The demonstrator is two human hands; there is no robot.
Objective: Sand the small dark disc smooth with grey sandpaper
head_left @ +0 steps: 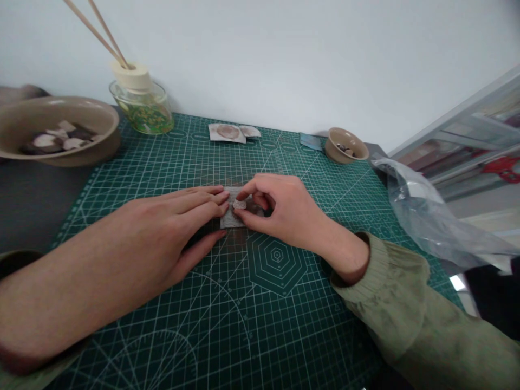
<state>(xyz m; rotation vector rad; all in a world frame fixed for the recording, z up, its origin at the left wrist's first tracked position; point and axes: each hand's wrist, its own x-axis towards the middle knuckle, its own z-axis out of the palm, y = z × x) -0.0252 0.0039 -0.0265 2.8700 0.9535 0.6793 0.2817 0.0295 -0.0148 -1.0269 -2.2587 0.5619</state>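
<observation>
A small grey rectangular sheet, seemingly sandpaper [231, 220], lies on the green cutting mat [219, 319] in the middle of the view. My left hand [179, 219] rests beside it with fingers stretched out, their tips on its left edge and the thumb near its lower corner. Between thumb and forefinger, my right hand [280, 208] pinches a small pale stone-like piece [240, 204] at the sheet's surface. The right fingers hide part of the sheet, and the underside of the piece cannot be seen.
At left stands a large brown bowl [101, 122] of pale and dark chunks, near a reed diffuser [146, 108]. Stained paper squares [213, 133], a blue scrap [311, 141] and a small bowl [337, 154] line the back. Clear plastic [422, 211] lies at right.
</observation>
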